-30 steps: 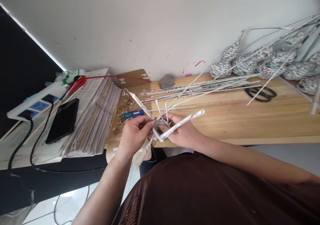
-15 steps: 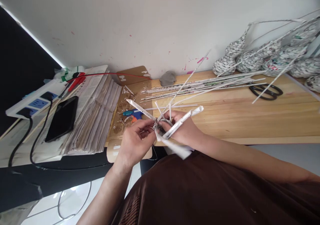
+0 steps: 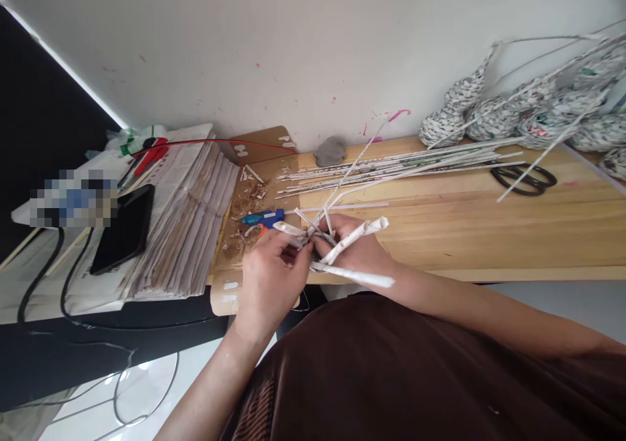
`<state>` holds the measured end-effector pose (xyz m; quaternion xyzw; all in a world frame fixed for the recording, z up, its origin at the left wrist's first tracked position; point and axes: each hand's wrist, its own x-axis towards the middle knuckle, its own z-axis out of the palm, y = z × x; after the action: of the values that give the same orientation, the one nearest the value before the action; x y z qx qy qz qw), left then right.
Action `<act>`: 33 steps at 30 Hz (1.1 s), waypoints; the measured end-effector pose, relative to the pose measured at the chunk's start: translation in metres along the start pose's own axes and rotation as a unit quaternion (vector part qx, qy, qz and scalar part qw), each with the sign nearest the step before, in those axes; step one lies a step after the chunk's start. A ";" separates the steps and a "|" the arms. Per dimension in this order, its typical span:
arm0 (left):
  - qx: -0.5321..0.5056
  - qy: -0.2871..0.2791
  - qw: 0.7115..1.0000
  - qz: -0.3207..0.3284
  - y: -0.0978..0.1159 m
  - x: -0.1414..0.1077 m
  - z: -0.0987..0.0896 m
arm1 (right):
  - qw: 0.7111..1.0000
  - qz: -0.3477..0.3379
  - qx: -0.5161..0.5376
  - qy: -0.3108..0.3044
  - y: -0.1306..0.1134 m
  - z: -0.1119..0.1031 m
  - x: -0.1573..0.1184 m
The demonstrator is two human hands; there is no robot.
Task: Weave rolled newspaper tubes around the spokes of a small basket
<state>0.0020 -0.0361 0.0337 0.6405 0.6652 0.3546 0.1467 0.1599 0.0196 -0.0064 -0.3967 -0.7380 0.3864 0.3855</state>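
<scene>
At my far left, a black cord droops in front of the surface; if my elbow swings wide, it could snag. The phone leans against the stack, whose loose edges might slide if bumped. The glue gun lies just behind my left fingers; I can't tell whether it is hot, but reaching back carelessly could knock it or scorch paper.

Those left fingers are pinched together on the rim of the piece, partly hidden by my own hand. The piece sits between my hands, near the surface's front edge. Squeezing too hard could crush its small hollow; too loosely, and the weave may slacken. My right fingers are curled around its other side, clamped on it too. The thick tubes jut toward my right wrist, so a turn of the hand could bend or crease one.

Beyond, the long strip crosses the sticks; a tug might tangle them. Further right, sticks overlap the scissors, so grabbing those could scatter the pile.
</scene>
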 end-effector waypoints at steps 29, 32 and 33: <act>-0.092 0.007 0.992 -0.082 -0.001 0.005 0.001 | 0.998 0.028 0.019 0.045 -0.001 0.009 -0.003; -0.123 0.002 0.988 -0.094 -0.005 0.004 0.004 | 0.999 0.020 0.025 0.034 0.000 0.010 -0.003; -0.134 0.003 0.986 -0.095 -0.006 0.004 0.005 | 0.999 0.017 0.028 0.031 0.000 0.010 -0.003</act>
<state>0.0003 -0.0310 0.0274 0.5479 0.6697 0.4273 0.2622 0.1525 0.0145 -0.0114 -0.4105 -0.7076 0.4008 0.4124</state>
